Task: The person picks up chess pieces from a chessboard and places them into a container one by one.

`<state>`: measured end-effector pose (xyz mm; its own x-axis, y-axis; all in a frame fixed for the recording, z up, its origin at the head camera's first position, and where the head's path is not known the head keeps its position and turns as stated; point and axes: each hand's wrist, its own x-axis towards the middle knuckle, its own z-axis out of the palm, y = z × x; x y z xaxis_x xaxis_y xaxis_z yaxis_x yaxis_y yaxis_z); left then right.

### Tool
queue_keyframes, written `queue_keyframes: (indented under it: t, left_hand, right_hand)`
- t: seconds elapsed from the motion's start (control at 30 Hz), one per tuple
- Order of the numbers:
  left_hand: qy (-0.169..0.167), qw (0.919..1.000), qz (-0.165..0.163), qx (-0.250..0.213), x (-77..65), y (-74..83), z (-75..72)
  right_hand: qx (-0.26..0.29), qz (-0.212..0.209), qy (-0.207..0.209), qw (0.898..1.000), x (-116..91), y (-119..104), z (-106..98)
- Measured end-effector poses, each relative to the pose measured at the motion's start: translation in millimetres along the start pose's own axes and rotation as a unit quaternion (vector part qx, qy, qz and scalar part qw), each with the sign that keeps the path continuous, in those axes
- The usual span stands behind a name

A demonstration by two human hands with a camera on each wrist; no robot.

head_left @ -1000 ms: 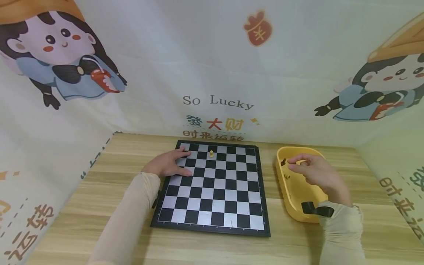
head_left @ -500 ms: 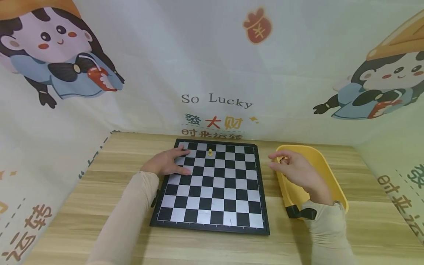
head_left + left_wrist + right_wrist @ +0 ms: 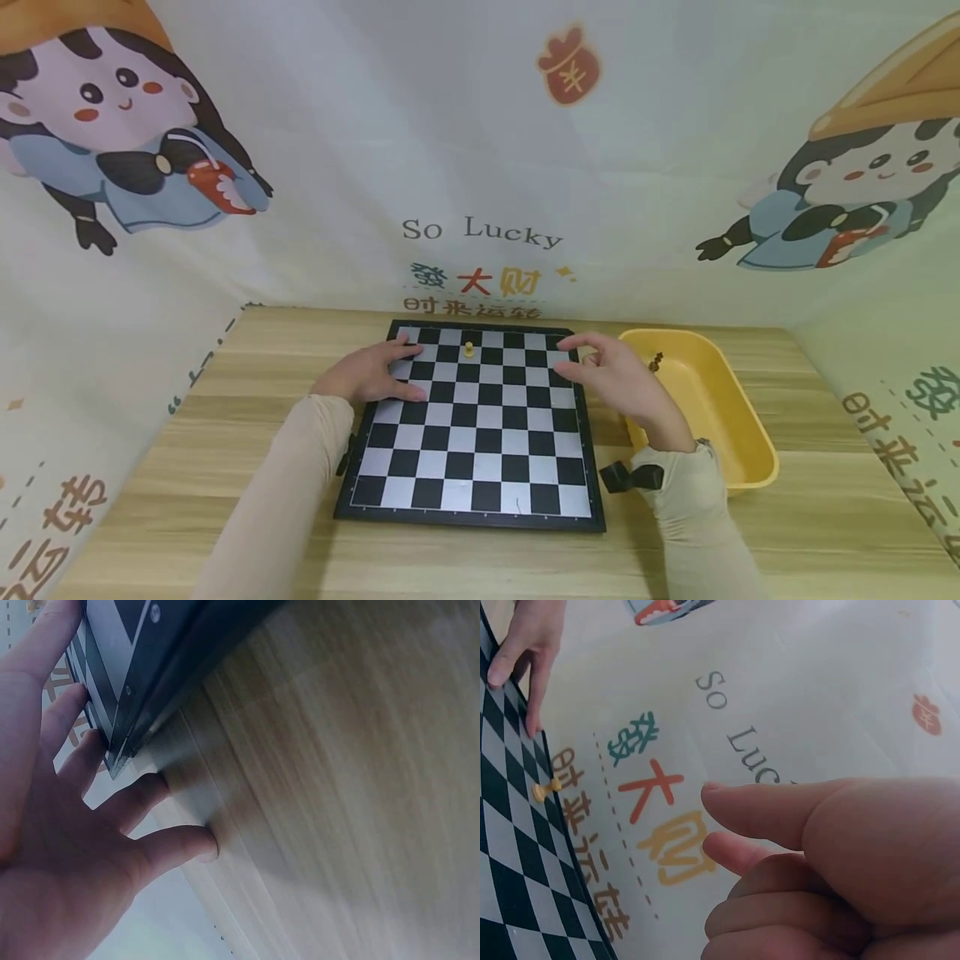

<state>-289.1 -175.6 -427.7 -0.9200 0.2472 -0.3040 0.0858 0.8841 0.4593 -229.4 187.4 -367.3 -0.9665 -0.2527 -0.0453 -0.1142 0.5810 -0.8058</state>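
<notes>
A black-and-white chessboard (image 3: 465, 415) lies on the table, with a small yellow pawn (image 3: 469, 349) standing near its far edge. My left hand (image 3: 369, 374) rests at the board's left side, fingers spread over the outer squares. Seen from the left wrist, some fingers (image 3: 139, 799) of that hand reach down beside the board's dark edge. Over the board's far right corner hovers my right hand (image 3: 626, 379). Its thumb and index finger point toward the pawn with a gap between them, while the other fingers curl; nothing shows in its grasp.
A yellow plastic basket (image 3: 738, 408) stands right of the board, partly behind the right forearm. Small dark pieces (image 3: 656, 362) sit by its left wall. A printed cloth (image 3: 480, 150) hangs just behind the wooden table (image 3: 255, 375).
My right hand has moved left from over the basket to the board's right edge, thumb and index finger apart. The left hand keeps its place on the board. The pawn stays put.
</notes>
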Motion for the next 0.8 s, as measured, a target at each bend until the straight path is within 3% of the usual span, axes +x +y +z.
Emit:
queue_keyframes:
  t: [0.2, 0.47, 0.8]
  left_hand:
    - [0.002, 1.0000, -0.003, 0.006, 2.8, -3.7, 2.4]
    - [0.004, 1.0000, -0.005, 0.002, 1.4, -3.0, 3.1]
    - [0.011, 0.9999, -0.001, 0.000, 0.9, -2.1, 2.9]
  right_hand:
    - [0.005, -0.001, -0.011, 1.000, 10.5, -4.0, 9.5]
    - [0.008, -0.001, 0.008, 1.000, 27.6, -8.5, 31.3]
    - [0.082, 0.005, -0.004, 0.997, 50.6, -7.4, 60.2]
